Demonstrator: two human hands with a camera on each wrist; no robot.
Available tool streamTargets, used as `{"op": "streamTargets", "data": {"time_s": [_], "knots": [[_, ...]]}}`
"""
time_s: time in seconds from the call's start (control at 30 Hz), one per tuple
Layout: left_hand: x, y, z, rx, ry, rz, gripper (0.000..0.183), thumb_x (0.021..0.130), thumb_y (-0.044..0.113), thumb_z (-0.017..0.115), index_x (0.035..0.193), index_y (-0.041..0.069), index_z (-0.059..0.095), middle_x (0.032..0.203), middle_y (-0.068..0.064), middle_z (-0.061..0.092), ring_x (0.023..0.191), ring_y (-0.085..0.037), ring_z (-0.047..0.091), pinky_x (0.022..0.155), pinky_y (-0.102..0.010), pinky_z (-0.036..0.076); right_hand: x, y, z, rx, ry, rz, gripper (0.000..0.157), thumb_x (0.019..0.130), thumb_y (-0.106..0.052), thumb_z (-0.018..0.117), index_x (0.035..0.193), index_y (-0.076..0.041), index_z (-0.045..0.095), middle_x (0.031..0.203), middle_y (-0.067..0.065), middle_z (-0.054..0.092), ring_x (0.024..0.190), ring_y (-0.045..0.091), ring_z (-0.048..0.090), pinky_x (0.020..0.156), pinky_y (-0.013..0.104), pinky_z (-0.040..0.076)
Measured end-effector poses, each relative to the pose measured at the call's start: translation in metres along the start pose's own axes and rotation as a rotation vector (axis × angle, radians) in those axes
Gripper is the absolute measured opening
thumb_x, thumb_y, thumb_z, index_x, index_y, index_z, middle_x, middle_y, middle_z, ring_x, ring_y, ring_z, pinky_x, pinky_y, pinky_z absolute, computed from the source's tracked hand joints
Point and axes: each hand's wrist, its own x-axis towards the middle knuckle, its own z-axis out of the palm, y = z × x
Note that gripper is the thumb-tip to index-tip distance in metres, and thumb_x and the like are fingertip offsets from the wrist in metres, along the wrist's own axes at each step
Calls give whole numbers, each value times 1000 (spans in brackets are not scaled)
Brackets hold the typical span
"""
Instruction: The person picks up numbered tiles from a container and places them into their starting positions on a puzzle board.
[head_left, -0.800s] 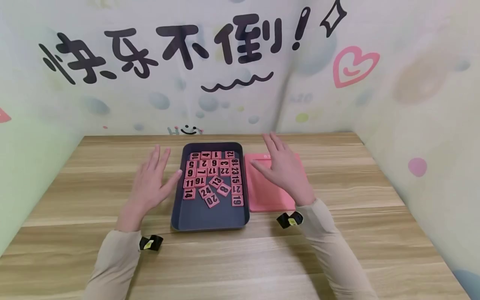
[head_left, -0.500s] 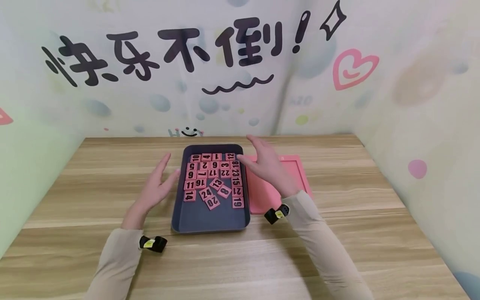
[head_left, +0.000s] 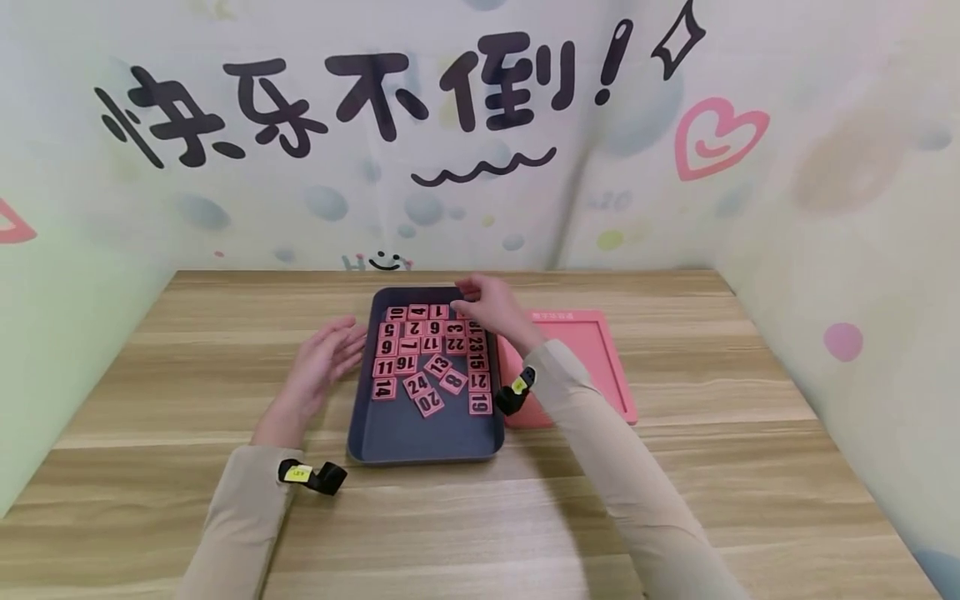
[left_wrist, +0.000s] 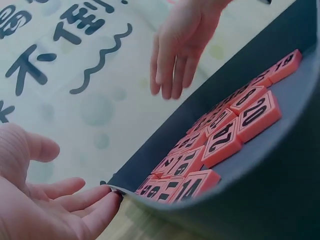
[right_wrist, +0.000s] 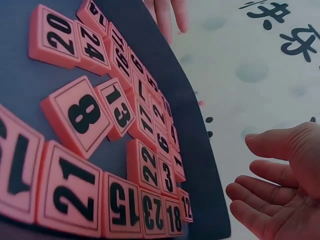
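On a wood-grain table point(head_left: 420, 525), a dark blue-grey tray point(head_left: 427, 437) holds pink number tiles point(head_left: 431, 344), mostly in rows toward its far end; 13, 8, 24 and 20 sit askew in the middle. A pink board point(head_left: 592, 358) lies just right of the tray. A person's right hand point(head_left: 497, 308), over the board in the earliest view, has moved left to the tray's far right corner, covering most of tile 12; its fingers are loosely bent, holding nothing. The left hand point(head_left: 318, 367) has turned its palm toward the tray's left wall, fingers relaxed and without a grip; whether the fingertips touch the rim cannot be told. The tiles' arrangement is unchanged.
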Motion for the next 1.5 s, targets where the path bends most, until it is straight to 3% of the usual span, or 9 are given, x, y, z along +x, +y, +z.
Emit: {"op": "streamTargets", "data": {"time_s": [0.23, 0.4, 0.63, 0.83, 1.03, 1.27, 1.5], "knots": [[4, -6, -2, -116, -22, -44, 53, 102, 14, 35, 146, -5, 15, 151, -22, 21, 137, -30, 25, 111, -33, 26, 18, -1, 14, 98, -48, 58, 38, 91, -11, 61, 127, -1, 56, 123, 15, 58, 110, 23, 55, 90, 34, 48], [7, -12, 0, -95, 14, -83, 55, 99, 10, 43, 147, -2, 18, 151, -20, 24, 135, -27, 30, 110, -32, 28, 27, 4, 27, 103, -44, 47, 31, 89, -6, 62, 120, -2, 62, 115, 11, 63, 103, 19, 58, 83, 28, 50], [12, -19, 3, 9, 44, -79, 56, 95, 0, 46, 146, -3, 24, 150, -18, 27, 135, -27, 31, 109, -33, 30, 26, 3, 37, 17, -40, 26, 33, 90, -2, 59, 122, -3, 61, 116, 12, 63, 107, 22, 57, 85, 32, 51], [14, -21, 3, 65, 79, -120, 57, 91, -4, 48, 145, 0, 30, 146, -19, 34, 127, -25, 40, 102, -28, 37, 29, 5, 42, -58, -20, 13, 32, 87, 0, 61, 119, -3, 63, 112, 13, 63, 103, 22, 58, 79, 31, 50], [13, -22, 3, 73, 88, -124, 57, 90, -4, 49, 144, -1, 32, 145, -20, 35, 124, -22, 44, 100, -26, 40, 30, 7, 46, -104, -3, 13, 29, 88, 0, 60, 117, -3, 63, 106, 12, 63, 95, 21, 57, 72, 29, 48], [12, -21, 3, 66, 80, -130, 57, 90, -5, 49, 144, -2, 30, 146, -20, 33, 130, -27, 37, 107, -32, 33, 32, 7, 45, -190, 2, -6, 27, 88, 0, 60, 115, -1, 64, 104, 13, 64, 95, 22, 59, 78, 31, 50], [12, -21, 3, 61, 72, -123, 55, 91, -5, 48, 143, -4, 30, 147, -21, 32, 132, -28, 35, 108, -33, 31, 35, 7, 43, -278, -50, -47, 30, 88, 2, 59, 117, 0, 63, 106, 13, 65, 94, 22, 60, 75, 31, 50]]}}
